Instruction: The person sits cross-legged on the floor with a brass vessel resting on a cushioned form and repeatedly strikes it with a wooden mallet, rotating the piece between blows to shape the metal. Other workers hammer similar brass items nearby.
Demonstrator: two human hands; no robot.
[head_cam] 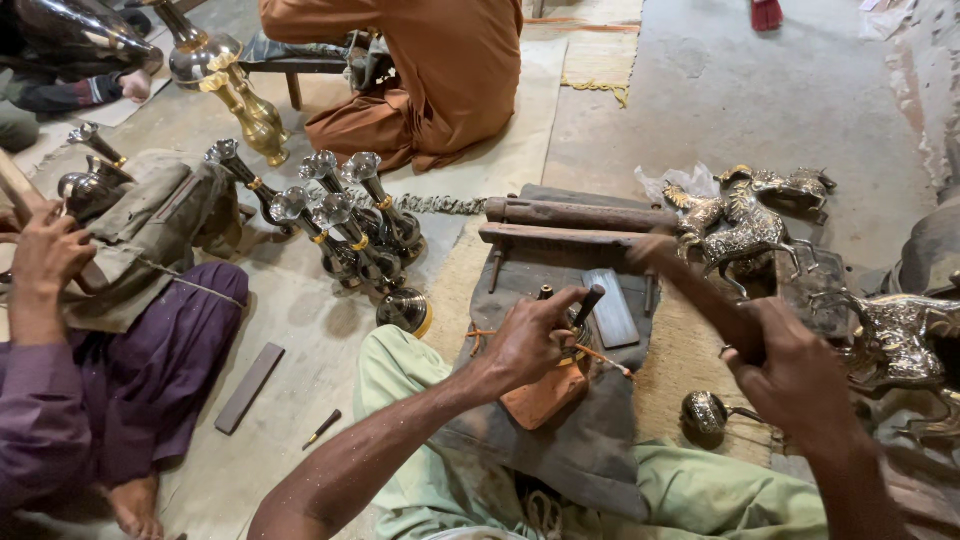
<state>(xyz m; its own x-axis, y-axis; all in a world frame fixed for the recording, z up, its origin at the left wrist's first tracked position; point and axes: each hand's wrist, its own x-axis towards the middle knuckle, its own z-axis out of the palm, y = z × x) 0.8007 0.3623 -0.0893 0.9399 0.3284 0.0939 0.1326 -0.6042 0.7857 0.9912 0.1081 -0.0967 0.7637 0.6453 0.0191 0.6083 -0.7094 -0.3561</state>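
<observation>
Head view: left hand (530,335) grips a dark punch (588,303) upright, its tip on a small metal piece hidden under the fingers, above a brown block (545,395) on the grey lap cloth (590,440). Right hand (795,375) is clenched around a wooden mallet (690,275), raised and blurred above the cloth. Silver vases (345,220) stand on the floor to the left; metal horses (745,215) lie right; another person's hand (45,255) holds a vessel far left.

Tight spots and open floor

Shiny metal vases (345,215) are crowding the left; metal horse figures (745,220) are blocking the right; bare floor (730,90) is lying open beyond.
</observation>
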